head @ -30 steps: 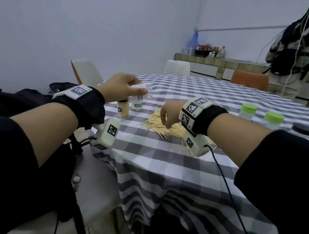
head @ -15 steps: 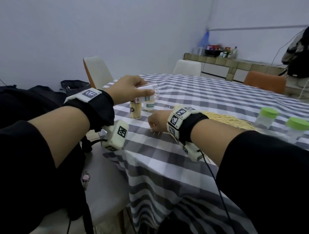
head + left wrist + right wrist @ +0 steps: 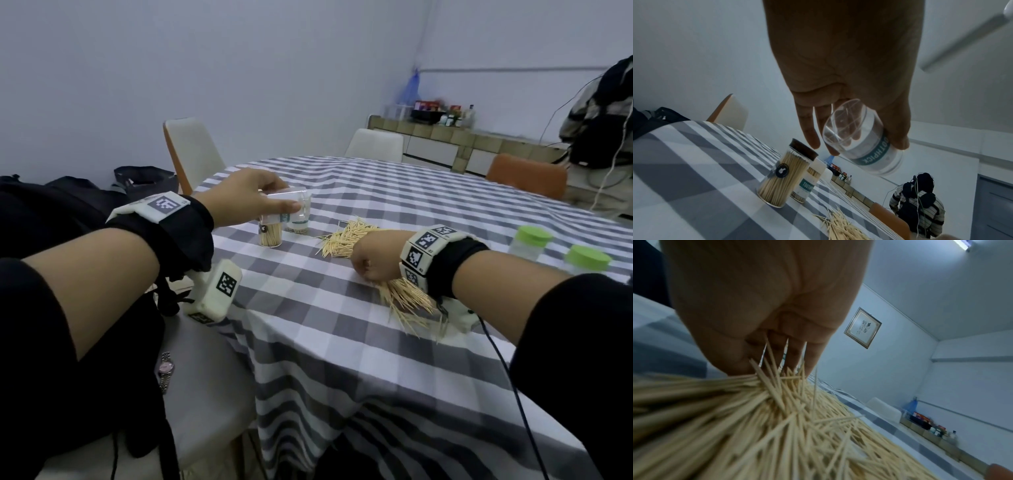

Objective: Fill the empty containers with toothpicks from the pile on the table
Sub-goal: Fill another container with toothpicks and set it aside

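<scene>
The left hand (image 3: 239, 197) holds a clear cylindrical plastic container with a teal "TOOTHPICK" band (image 3: 863, 141) tilted on its side in the air above the grey-and-white checked tablecloth (image 3: 308, 325). The thumb runs along one wall and the fingers (image 3: 809, 129) lie against the opposite wall, near the open mouth; a few toothpicks show inside.

Below it stand a dark-capped clear jar packed with toothpicks (image 3: 781, 177) and, touching it behind, a second teal-banded container (image 3: 807, 185), both upright.

The right hand (image 3: 375, 258) sits knuckles-up on the loose pile of pale wooden toothpicks (image 3: 346, 236). Its fingers (image 3: 777, 347) curl down into the pile, with sticks projecting between them. The grip appears closed on a bunch, although blur limits certainty.

Two green-lidded clear containers (image 3: 532, 240) stand to the right, well apart from the pile.
</scene>
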